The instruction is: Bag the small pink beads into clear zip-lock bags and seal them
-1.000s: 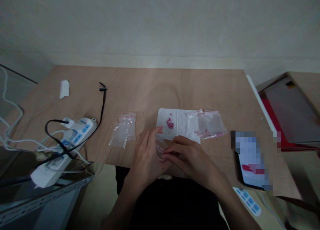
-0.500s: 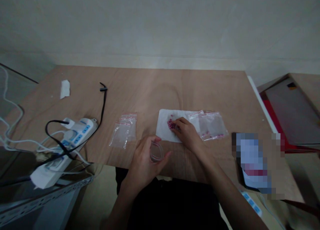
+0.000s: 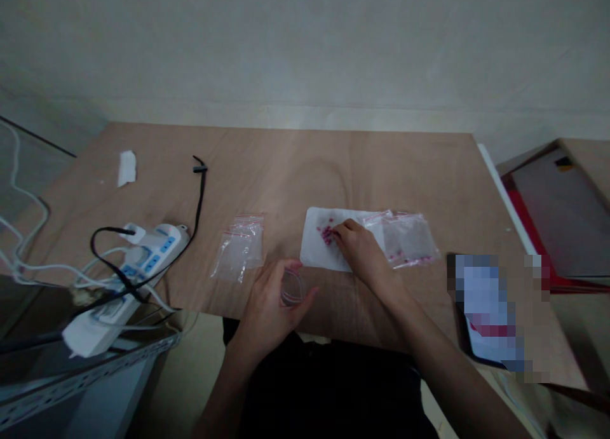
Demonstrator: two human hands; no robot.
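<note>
Presently, near the front edge of the table (image 3: 267, 172), I have the left hand (image 3: 270, 302) spread around a looped cord (image 3: 291, 302). Farther in, my right hand (image 3: 361, 246) is at pink beads (image 3: 326, 235) on a white sheet (image 3: 313, 255); whether it pinches one, I cannot tell. Light touch should avoid scattering.
</note>
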